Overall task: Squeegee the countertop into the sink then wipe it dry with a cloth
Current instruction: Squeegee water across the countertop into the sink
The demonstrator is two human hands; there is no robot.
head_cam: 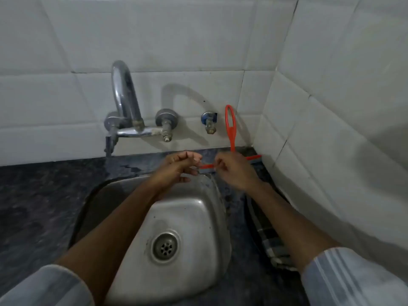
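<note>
An orange squeegee (230,127) stands at the back right corner, its loop handle leaning up against the tiled wall and its blade on the dark countertop (44,191). My right hand (234,171) covers the middle of the blade and pinches its orange bar. My left hand (176,168) hovers over the back rim of the steel sink (198,208) with its fingers loosely curled at the blade's left end; whether it grips the blade is unclear. A checked cloth (268,239) lies on the counter right of the sink, partly under my right forearm.
A chrome tap (125,102) with two wall valves rises behind the sink, and a small blue-capped valve (208,122) sits beside the squeegee handle. White tiled walls close in at the back and right. A wet patch shows on the counter near the tap.
</note>
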